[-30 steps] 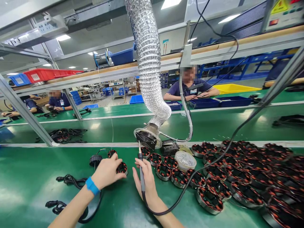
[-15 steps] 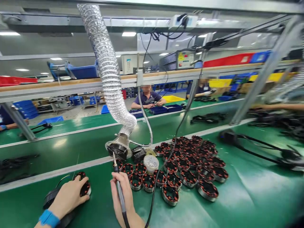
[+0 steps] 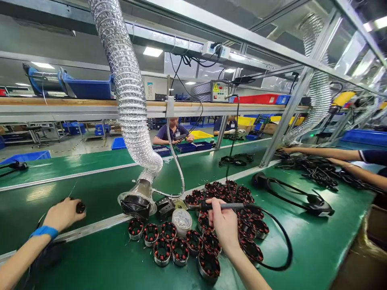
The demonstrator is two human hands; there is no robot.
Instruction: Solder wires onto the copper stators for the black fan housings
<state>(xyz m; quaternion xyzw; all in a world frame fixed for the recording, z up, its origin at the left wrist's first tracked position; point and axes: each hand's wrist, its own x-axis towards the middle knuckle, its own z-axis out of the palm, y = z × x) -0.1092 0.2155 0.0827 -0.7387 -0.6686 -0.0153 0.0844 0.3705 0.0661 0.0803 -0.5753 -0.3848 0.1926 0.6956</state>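
On the green conveyor belt [image 3: 90, 264], metal-ringed motor stators [image 3: 162, 251] show red-and-black windings.

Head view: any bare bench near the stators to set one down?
Bare green mat: right of the black cord, under the cable; and left of the stators, below the left hand. Crowded: around the right hand with the iron, where stators pack up to the fume hood.

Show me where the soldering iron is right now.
In the head view, the soldering iron is held in the right hand, right of centre, its tip pointing left over the wound motor stators on the green bench.
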